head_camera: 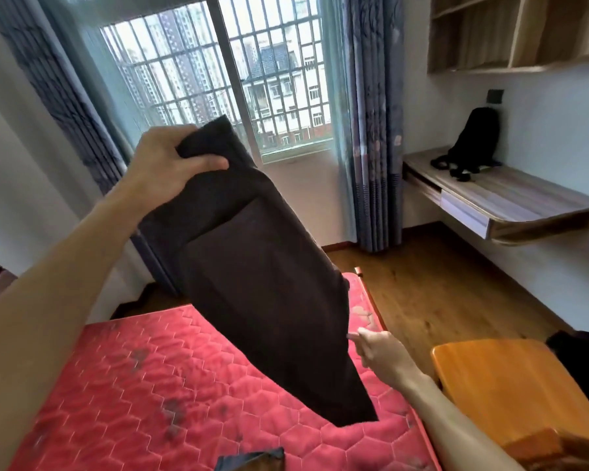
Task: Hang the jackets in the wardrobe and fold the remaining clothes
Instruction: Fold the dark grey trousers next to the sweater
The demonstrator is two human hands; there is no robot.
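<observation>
Up above the red quilted mattress point(133, 385), the left hand point(177, 154) grips the top corner of a dark brown garment point(262, 283), thumb across the front and fingers curled behind the cloth; the garment hangs slantwise, its lower end just over the mattress; the right hand point(374, 348) pinches its right edge low down with curled fingers; a blue denim piece point(252, 460) lies at the mattress's near edge; an orange wooden chair point(500, 385) stands to the right; a black backpack point(473, 141) sits on the wall-mounted desk point(510, 195) beside the blue curtain point(374, 130).
</observation>
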